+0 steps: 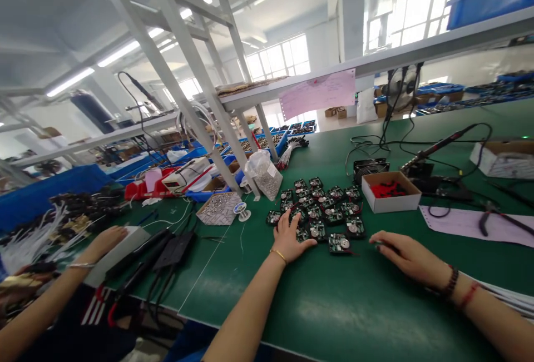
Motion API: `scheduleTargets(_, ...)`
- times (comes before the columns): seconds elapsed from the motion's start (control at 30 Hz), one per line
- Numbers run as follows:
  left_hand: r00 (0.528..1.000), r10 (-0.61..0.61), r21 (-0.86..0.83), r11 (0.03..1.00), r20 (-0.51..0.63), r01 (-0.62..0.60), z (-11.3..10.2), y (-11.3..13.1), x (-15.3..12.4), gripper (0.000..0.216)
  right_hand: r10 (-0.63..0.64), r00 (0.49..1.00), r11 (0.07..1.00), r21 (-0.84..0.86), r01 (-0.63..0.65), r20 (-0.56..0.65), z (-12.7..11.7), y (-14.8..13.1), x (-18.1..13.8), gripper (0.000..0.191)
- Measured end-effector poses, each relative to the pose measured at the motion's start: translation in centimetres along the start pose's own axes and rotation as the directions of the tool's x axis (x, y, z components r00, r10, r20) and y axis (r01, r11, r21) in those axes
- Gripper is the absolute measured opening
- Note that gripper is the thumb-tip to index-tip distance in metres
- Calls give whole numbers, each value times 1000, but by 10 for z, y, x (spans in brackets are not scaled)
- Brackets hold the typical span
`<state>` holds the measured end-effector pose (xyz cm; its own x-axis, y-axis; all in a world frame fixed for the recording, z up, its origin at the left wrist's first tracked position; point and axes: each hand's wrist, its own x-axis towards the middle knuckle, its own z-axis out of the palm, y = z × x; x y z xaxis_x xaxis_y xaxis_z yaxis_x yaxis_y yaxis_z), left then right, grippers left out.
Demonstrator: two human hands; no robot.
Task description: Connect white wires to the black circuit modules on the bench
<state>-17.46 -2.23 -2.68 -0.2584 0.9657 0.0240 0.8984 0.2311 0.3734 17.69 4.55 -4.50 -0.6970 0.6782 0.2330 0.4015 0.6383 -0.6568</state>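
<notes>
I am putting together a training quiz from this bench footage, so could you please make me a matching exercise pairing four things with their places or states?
Things:
1. left hand
2. right hand
3. cardboard box
4. solder spool

Places or states:
A. holds red parts
B. stands left of the circuit boards
C. fingers rest on the boards' near left edge
D. lies flat on the green mat, right of the boards

Pairs: 1-C, 2-D, 3-A, 4-B
</notes>
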Motion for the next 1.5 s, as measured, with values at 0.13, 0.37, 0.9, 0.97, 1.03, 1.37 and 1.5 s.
scheduleTargets(0.13, 975, -95, -60, 995, -203, 85, 4, -23, 8, 66, -113, 974, 992, -34, 122, 196, 16, -27, -1, 26)
scheduleTargets(0.37, 889, -270, -252, 950, -369, 184, 24, -63, 33, 49, -133, 949, 976, -128, 175, 284, 42, -42, 8, 45)
scheduleTargets(0.9, 729, 171, -16, 970, -663, -243, -12, -57, 20, 43, 203, 967, 955, -187, -230, -154, -58, -35, -1, 19)
scheduleTargets(0.97, 745, 324, 49, 929, -584, -366, -16, -42, 12, 35, 244, 962, 938, -222, -265, -119, -87, -24, -22, 18)
scheduleTargets(1.03, 753, 484, 85, 860, -446, -503, -11, -20, 5, 30, 297, 952, 915, -264, -306, -74, -108, -13, -45, 15)
scheduleTargets(1.37, 805, 592, 262, 772, 36, -579, 45, 120, 3, 52, 385, 920, 857, -345, -384, -68, -68, 15, -98, 9)
scheduleTargets(1.5, 865, 491, 338, 801, 103, -495, 47, 139, 12, 54, 348, 928, 874, -312, -373, -133, -62, 19, -97, 16)
